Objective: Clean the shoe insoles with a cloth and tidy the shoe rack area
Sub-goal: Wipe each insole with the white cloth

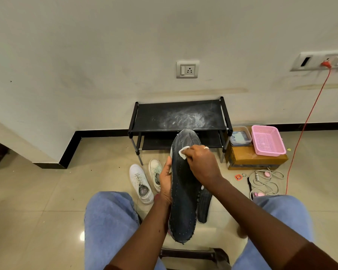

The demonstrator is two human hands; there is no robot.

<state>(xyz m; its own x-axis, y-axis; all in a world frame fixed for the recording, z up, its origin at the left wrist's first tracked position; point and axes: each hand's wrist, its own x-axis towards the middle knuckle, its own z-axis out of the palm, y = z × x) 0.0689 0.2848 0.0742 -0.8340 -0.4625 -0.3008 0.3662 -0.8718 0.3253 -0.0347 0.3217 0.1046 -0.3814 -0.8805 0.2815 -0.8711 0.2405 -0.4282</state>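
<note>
Wiping step: right hand (201,164) pinches cloth (183,152) at toe of insole (183,201), left hand (165,182) grips its edge; heel probably needs strokes next.

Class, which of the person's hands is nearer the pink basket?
Right. The right hand, pressing a white cloth on the insole, is left of the pink basket. The left hand grips the insole's opposite edge, farther left.
</note>
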